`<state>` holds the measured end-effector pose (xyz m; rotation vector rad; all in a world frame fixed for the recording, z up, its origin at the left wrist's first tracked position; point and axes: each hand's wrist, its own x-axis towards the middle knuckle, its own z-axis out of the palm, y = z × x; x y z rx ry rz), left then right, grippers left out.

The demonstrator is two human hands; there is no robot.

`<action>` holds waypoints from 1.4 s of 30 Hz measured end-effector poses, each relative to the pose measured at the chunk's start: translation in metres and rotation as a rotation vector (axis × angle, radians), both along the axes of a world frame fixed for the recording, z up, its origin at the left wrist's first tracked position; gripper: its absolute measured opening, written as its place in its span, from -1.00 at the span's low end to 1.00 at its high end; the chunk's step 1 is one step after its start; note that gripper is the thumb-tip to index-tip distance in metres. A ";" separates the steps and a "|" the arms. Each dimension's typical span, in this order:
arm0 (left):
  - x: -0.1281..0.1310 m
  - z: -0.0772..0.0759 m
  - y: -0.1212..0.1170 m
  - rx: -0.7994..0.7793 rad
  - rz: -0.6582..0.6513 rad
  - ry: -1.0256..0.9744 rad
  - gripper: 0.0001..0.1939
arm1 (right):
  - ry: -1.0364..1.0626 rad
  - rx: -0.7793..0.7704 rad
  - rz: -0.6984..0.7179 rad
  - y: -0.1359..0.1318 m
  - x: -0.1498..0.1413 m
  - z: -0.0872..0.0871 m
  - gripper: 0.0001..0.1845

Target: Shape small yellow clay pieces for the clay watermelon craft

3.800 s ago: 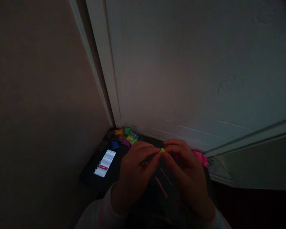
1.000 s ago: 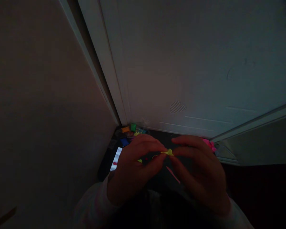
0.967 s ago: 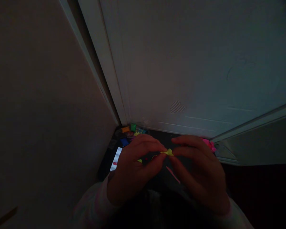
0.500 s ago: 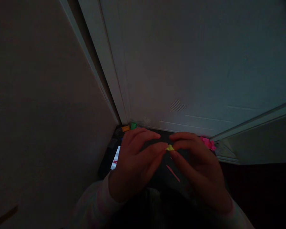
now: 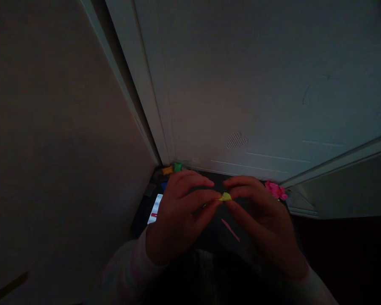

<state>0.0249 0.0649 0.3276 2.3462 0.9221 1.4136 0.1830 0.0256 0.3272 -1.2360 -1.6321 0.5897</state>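
Note:
The scene is very dark. My left hand point(image 5: 180, 220) and my right hand point(image 5: 263, 224) meet in front of me, fingertips together. Between them they pinch a small yellow lump point(image 5: 225, 197), soft-looking like clay. Both hands are closed on it, above a dark surface point(image 5: 209, 228) in the corner. A thin pink stick point(image 5: 230, 229) lies on that surface below the hands.
A white door point(image 5: 257, 84) stands straight ahead, with a plain wall point(image 5: 51, 148) to the left. Small coloured pieces, orange point(image 5: 167, 170) and green point(image 5: 178, 167), sit in the corner. A lit phone point(image 5: 155, 209) lies left of my hand. A pink lump point(image 5: 275, 190) rests at the right.
Both hands have risen a little toward the door, hiding more of the coloured pieces and the phone. The yellow lump stays pinched between the fingertips.

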 end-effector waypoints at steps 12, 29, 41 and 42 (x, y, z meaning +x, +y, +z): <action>0.003 0.001 -0.003 -0.061 -0.034 -0.100 -0.89 | 0.109 -0.053 -0.005 -0.002 -0.004 -0.004 -0.89; -0.001 -0.001 -0.006 0.089 0.055 0.054 -0.85 | 0.250 -0.139 0.014 -0.002 -0.007 -0.004 -0.93; -0.001 -0.003 -0.006 0.065 0.055 -0.005 -0.85 | 0.315 -0.196 0.037 -0.003 -0.009 -0.004 -0.91; -0.001 -0.004 -0.007 0.068 0.055 -0.014 -0.84 | 0.312 -0.194 0.032 -0.003 -0.010 -0.004 -0.92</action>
